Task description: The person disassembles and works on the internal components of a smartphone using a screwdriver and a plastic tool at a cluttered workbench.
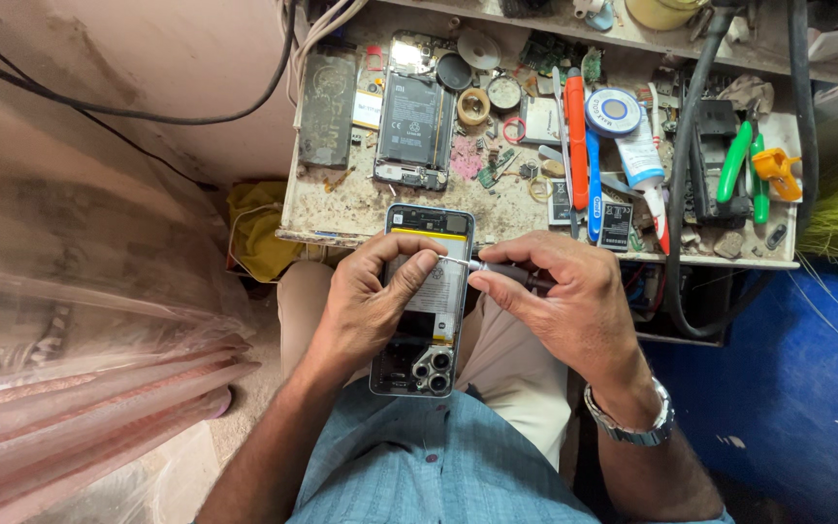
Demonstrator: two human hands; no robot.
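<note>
An opened phone (431, 225) with its back cover off lies over my lap, camera lenses (432, 369) toward me and its battery showing. My left hand (372, 301) wraps around the phone's left side, thumb and forefinger pressed on the battery. My right hand (564, 296) pinches a thin screwdriver (465, 262) whose tip touches the phone's right edge near my left forefinger. A metal watch (632, 419) sits on my right wrist.
A cluttered workbench (361, 209) lies ahead with a second opened phone (411, 121), a dark phone back (327, 109), tape rolls, an orange and a blue tool (584, 146), a glue tube (640, 155) and green pliers (744, 165). Clear plastic sheeting (80, 369) hangs left; a blue floor (807, 388) lies right.
</note>
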